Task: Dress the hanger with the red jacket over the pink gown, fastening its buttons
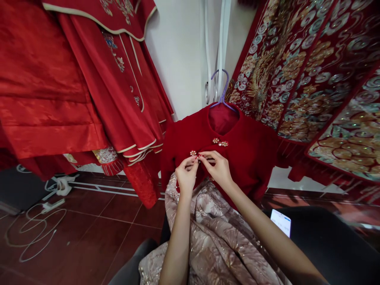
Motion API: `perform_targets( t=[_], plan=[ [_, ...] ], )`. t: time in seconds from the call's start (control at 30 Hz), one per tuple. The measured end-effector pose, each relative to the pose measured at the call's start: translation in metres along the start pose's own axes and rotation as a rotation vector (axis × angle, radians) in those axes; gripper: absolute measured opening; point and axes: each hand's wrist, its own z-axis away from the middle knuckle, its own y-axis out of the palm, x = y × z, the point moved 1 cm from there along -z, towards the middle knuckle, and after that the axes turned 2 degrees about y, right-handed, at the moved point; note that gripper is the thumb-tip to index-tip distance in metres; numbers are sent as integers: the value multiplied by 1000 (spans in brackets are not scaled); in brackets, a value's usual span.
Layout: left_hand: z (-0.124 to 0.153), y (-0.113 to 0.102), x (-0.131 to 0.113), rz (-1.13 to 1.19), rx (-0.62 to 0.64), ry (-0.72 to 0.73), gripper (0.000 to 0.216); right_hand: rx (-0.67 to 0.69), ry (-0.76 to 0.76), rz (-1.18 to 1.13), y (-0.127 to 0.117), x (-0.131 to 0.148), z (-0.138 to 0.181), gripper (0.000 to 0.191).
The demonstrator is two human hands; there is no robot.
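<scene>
— Red top [252, 138]: location?
— One, hung on purple hanger [222, 97]; pale patterned cloth [219, 237] below.
— Grip?
— Left hand [187, 173], right hand [219, 168]: both pinching one beaded fastener [193, 153] on the top's front, fingertips close together.

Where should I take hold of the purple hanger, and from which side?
Grip the purple hanger by its stem, just under the hook, coming from the front. The stem shows above the red garment, while the hanger's arms slope down into the neck opening. The white post behind probably makes the back harder to reach.
</scene>
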Motion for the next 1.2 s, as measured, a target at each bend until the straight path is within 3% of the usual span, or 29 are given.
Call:
perform_targets(
  t=[0.33, 0.47, 0.63, 0.77, 0.97, 1.1, 1.2],
  plan=[
    [-2, 0, 3, -59, 75, 18, 22, 38, 56, 17, -1, -1, -7, 26],
    [24, 2, 8, -88, 136, 26, 48, 104, 147, -7, -15, -7, 16, 29],
    [66, 5, 25, -195, 186, -35, 44, 65, 295, 76, -33, -33, 62, 24],
    [80, 7, 32, -240, 256, -59, 66, 103, 325, 18, -30, -45, 79, 29],
    [74, -2, 34, -238, 116, -108, 76, 164, 362, -36, -19, -48, 81, 29],
    [68, -12, 43, -280, -74, -32, 65, 164, 355, -17, -18, -50, 83, 23],
    [67, -15, 48, -280, -99, -25, 57, 187, 355, 16, -19, -51, 84, 19]
  ],
)
